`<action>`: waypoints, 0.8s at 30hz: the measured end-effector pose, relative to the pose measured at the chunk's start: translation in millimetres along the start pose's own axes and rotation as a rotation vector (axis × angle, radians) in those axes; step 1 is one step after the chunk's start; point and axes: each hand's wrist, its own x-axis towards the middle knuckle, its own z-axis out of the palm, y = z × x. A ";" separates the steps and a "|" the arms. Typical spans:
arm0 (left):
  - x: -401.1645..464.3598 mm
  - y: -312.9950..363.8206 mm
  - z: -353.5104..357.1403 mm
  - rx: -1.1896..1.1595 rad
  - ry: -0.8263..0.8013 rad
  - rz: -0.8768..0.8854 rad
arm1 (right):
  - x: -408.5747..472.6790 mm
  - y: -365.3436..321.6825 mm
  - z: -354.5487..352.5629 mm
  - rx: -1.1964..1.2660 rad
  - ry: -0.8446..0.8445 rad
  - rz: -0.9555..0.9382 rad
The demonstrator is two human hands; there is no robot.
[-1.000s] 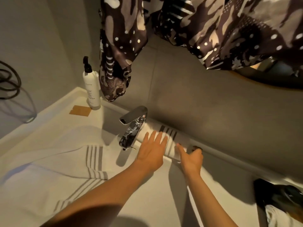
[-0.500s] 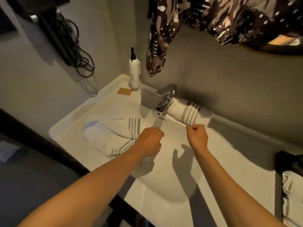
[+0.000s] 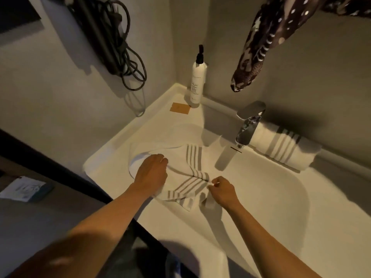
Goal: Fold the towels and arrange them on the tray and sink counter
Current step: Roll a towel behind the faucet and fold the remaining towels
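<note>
A loose white towel with grey stripes (image 3: 187, 167) lies crumpled in the left part of the white sink basin (image 3: 281, 197). My left hand (image 3: 151, 173) rests palm down on its left side. My right hand (image 3: 221, 190) pinches the towel's striped right edge between curled fingers. A second striped towel, rolled up (image 3: 281, 150), lies on the back ledge of the counter behind the chrome faucet (image 3: 248, 125), touching the wall.
A white pump bottle (image 3: 197, 81) stands in the back left corner beside a small tan card (image 3: 180, 107). Dark patterned cloth (image 3: 261, 43) hangs above the faucet. Black cables (image 3: 118, 43) hang on the left wall. The counter's dark front edge (image 3: 80, 185) runs diagonally.
Both hands left the rolled towel behind the faucet and moved down and left to the loose towel in the basin. The view pulled back and shifted left.
</note>
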 end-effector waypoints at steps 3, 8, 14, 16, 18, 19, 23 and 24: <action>46.7 -27.7 12.0 0.140 0.118 0.066 | 35.5 5.0 30.1 -0.086 0.025 0.061; 95.2 -37.7 13.0 0.264 0.113 0.017 | 98.8 -6.7 53.3 -0.086 0.197 0.121; 93.7 -36.0 10.9 0.088 -0.181 0.257 | 115.0 -21.4 62.2 -0.211 -0.160 0.175; 84.8 -30.9 -11.1 -0.147 -0.390 0.328 | 99.7 -26.6 51.5 -0.297 -0.132 0.113; 71.1 -25.1 -38.2 -0.346 -0.380 0.433 | 73.9 -32.9 32.4 -0.320 -0.059 0.003; 65.3 -22.1 -52.0 -0.419 -0.368 0.469 | 60.1 -33.6 22.1 -0.271 -0.038 -0.052; 21.6 10.1 -115.6 -0.448 -0.230 0.575 | -18.4 -3.3 -30.2 -0.063 -0.021 -0.157; 7.8 23.1 -131.6 -0.460 -0.153 0.605 | -41.3 6.3 -47.6 -0.069 -0.017 -0.157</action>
